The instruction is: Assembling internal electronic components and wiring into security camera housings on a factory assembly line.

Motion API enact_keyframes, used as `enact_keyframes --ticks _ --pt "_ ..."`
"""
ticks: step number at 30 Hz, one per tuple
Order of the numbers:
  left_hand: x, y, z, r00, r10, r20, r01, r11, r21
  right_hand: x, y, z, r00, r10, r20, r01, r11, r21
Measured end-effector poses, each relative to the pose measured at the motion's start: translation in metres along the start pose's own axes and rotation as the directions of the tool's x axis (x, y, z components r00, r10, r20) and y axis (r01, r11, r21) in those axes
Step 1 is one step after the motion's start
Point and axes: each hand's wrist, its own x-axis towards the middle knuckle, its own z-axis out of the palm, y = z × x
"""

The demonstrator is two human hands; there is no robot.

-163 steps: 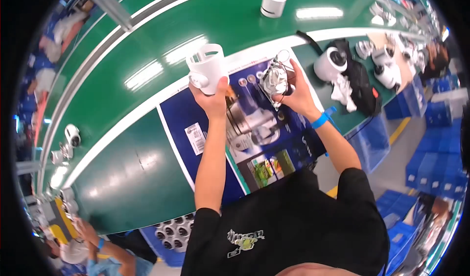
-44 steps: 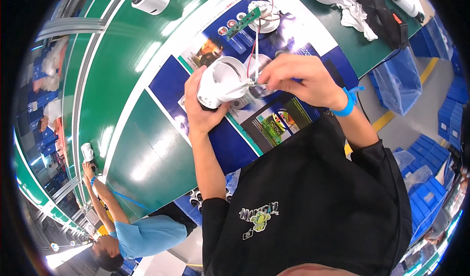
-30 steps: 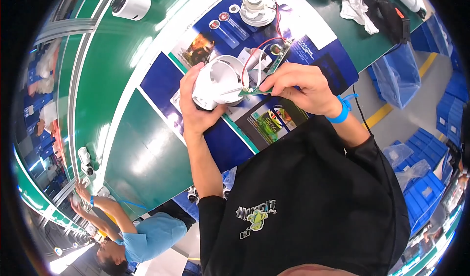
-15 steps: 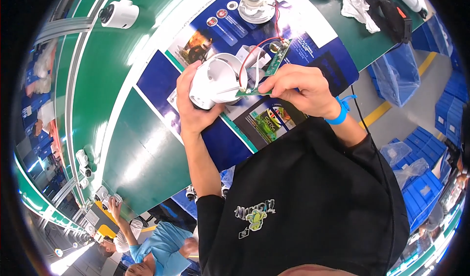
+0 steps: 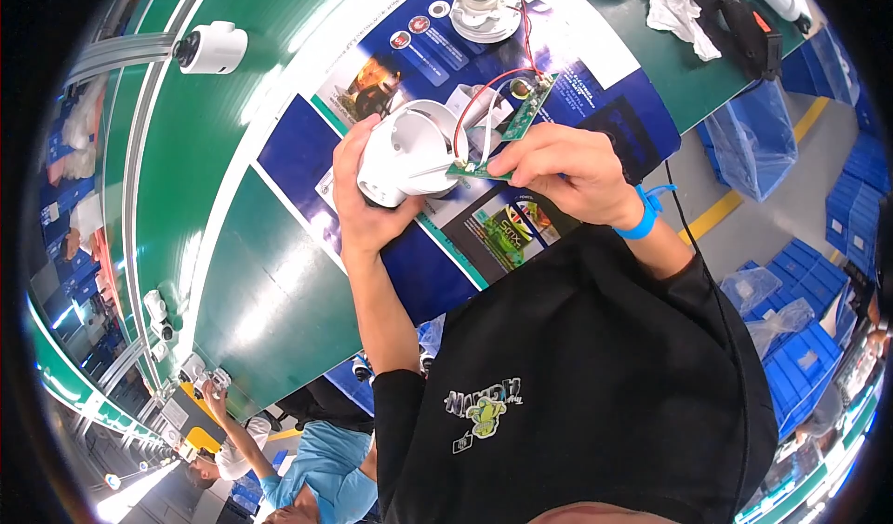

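Observation:
My left hand (image 5: 361, 217) is wrapped round a white rounded camera housing (image 5: 406, 152), whose open side faces up and right. Between the thumb and fingers of my right hand (image 5: 569, 169) is the end of a small green circuit board (image 5: 470, 170), its other end at the housing's edge. Red and white wires rise from this board to a second green board (image 5: 531, 107) just beyond my right fingers. A red wire runs on from there to a round white camera base (image 5: 486, 9) lying farther back. The inside of the housing is only partly visible.
A printed blue mat (image 5: 391, 268) lies under the work on the green table (image 5: 270, 282). Another white camera (image 5: 212, 48) is on the belt at far left. Crumpled white paper (image 5: 677, 13) lies at far right. Blue bins (image 5: 809, 366) stand right; a co-worker in blue (image 5: 326, 468) is lower left.
The white camera on the belt has shifted down and left. My hands, the housing and the held board have barely moved. The co-worker has changed posture.

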Motion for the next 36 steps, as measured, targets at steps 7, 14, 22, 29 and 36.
enact_keyframes --ticks 7,14,22,29,36 --pt "0.001 0.001 0.001 1.0 0.001 -0.001 -0.001 1.0 0.01 0.0 -0.001 -0.001 0.998 -0.028 0.049 0.029 1.0 -0.012" --pt "-0.001 0.001 0.002 0.999 0.026 0.022 -0.026 1.0 0.013 0.009 -0.004 -0.003 0.992 0.037 0.12 -0.03 0.998 -0.064" --pt "-0.001 0.002 0.006 1.0 0.022 0.011 -0.022 1.0 -0.022 0.011 0.007 0.019 0.98 -0.081 0.179 0.136 0.938 -0.32" --pt "-0.005 0.0 0.0 0.999 0.004 0.044 -0.003 1.0 -0.023 -0.004 0.003 0.017 0.999 -0.017 0.038 0.023 0.982 -0.185" --pt "-0.006 -0.001 -0.001 0.999 -0.006 0.036 0.006 1.0 -0.001 -0.016 0.0 0.044 0.916 0.349 -0.2 -0.289 0.917 0.275"
